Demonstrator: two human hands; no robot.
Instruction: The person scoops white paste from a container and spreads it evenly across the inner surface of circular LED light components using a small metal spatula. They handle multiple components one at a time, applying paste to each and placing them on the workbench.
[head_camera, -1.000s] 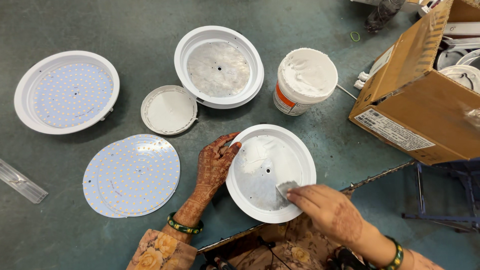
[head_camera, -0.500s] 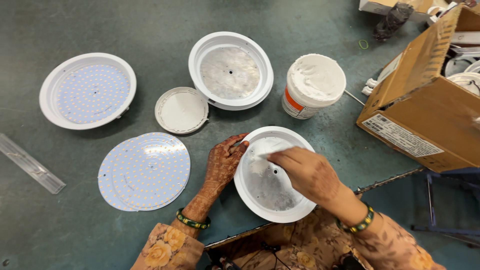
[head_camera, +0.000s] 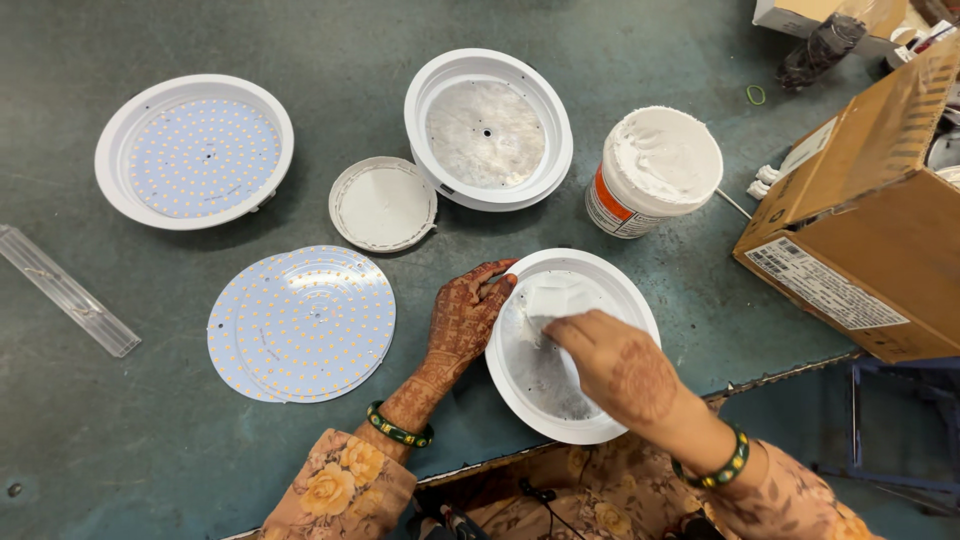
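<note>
Left hand (head_camera: 462, 322) flat, fingers spread, steadies white housing (head_camera: 520, 395) at bench's near edge; right hand (head_camera: 622, 368) pinches paste spreader (head_camera: 548, 300) inside it.

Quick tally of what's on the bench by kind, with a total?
Round white lamp housings: 3
Round LED boards, loose stack, at least: 2
Tub of white paste: 1
Tub lid: 1
Cardboard boxes: 2
Clear plastic strip: 1
Total: 10
</note>
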